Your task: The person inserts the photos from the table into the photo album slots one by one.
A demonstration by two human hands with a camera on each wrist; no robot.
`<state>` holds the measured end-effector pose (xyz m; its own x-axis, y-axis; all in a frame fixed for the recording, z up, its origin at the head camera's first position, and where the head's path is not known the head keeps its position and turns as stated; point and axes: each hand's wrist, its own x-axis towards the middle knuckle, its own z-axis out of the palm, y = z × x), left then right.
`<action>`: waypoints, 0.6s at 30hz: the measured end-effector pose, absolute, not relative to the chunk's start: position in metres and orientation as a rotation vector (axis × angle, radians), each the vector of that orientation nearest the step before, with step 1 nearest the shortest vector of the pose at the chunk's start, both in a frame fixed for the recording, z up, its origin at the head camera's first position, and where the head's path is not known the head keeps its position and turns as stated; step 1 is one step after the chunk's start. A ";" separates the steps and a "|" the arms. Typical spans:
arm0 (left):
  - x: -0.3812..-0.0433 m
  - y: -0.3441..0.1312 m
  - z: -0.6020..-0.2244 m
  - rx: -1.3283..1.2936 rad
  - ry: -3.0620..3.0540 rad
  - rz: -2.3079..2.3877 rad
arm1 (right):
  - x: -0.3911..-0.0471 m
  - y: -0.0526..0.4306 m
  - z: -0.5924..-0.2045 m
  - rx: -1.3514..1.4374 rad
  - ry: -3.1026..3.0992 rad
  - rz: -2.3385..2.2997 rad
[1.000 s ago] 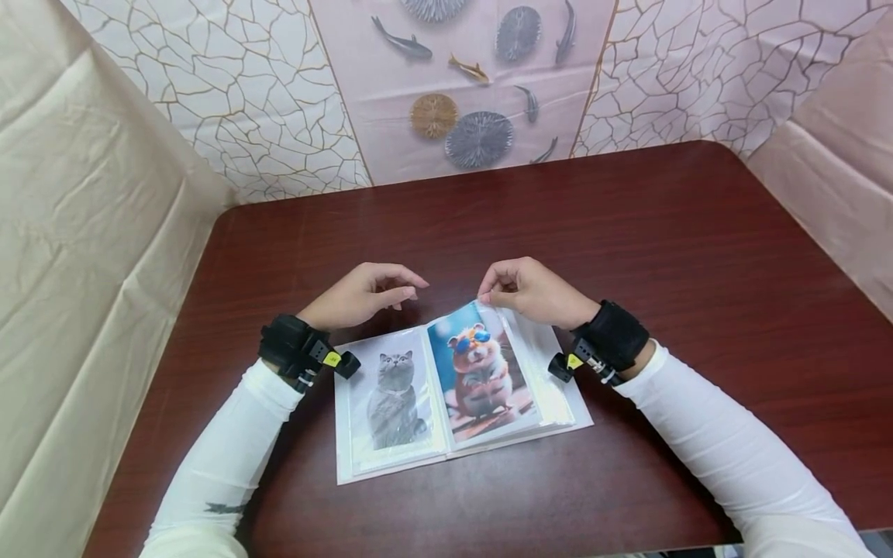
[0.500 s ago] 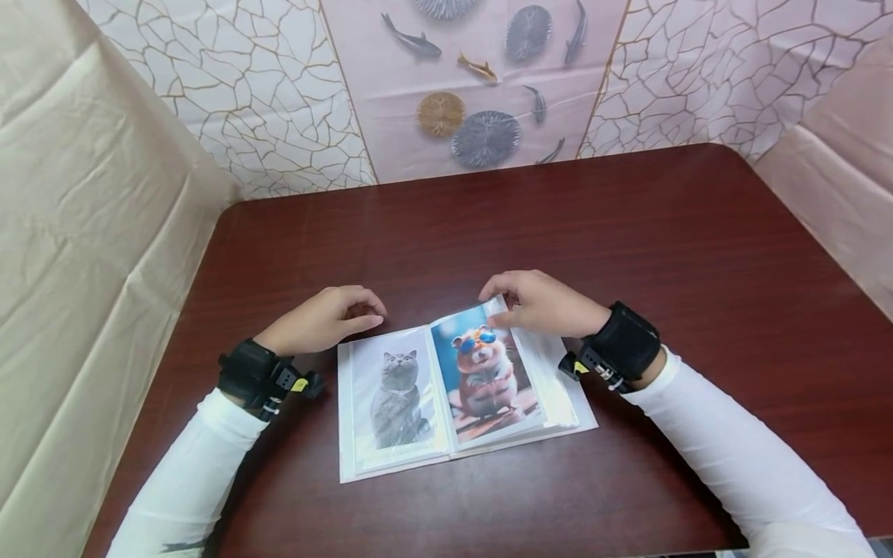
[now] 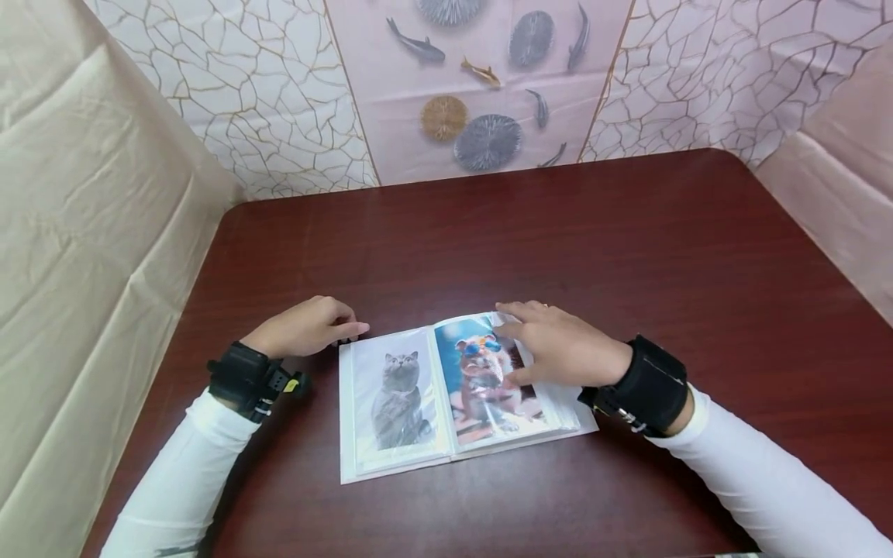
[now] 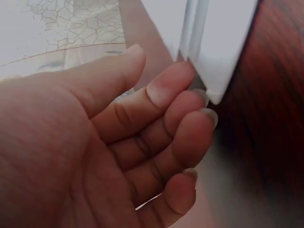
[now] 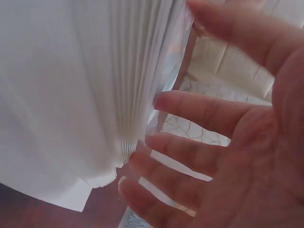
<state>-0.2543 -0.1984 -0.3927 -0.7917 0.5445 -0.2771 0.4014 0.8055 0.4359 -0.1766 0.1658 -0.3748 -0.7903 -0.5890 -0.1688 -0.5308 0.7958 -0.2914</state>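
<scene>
A photo album (image 3: 345,434) lies spread on the table, with a grey cat picture (image 3: 401,403) on its left page and a hamster in sunglasses (image 3: 481,395) on its right page. My left hand (image 3: 305,325) is at the album's top left corner, fingers loosely bent; in the left wrist view the fingertips (image 4: 190,95) meet the cover's corner and the thumb stands apart. Over the right page rests my right hand (image 3: 565,341), fingers spread and partly covering the hamster. The right wrist view shows those fingers (image 5: 190,109) beside the fanned page edges (image 5: 137,71).
The dark red-brown table (image 3: 446,248) reaches back to a patterned cloth (image 3: 481,93). Beige cloth (image 3: 91,232) hangs along the left side, and another pale cloth (image 3: 844,178) at the right. Black wrist straps (image 3: 240,380) sit on both wrists.
My left hand has drawn back left and down to the album's corner. My right hand has let go of the right page's top corner, which now lies flatter, and has spread over it.
</scene>
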 end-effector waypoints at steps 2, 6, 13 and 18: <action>-0.254 -0.198 -0.394 0.695 2.590 0.505 | -0.170 0.167 -0.375 -0.868 2.693 -0.355; -0.254 -0.198 -0.393 0.675 2.595 0.495 | -0.163 0.165 -0.377 -0.885 2.654 -0.378; -0.252 -0.198 -0.395 0.701 2.564 0.520 | -0.163 0.156 -0.379 -0.918 2.717 -0.242; -0.251 -0.196 -0.391 0.706 2.558 0.514 | -0.165 0.158 -0.377 -0.896 2.717 -0.205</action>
<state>-0.2513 -0.1957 -0.3914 -0.7755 0.5515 -0.3072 0.3902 0.8013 0.4535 -0.1648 0.1576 -0.3766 -0.7714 -0.6001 -0.2117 -0.5616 0.7984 -0.2171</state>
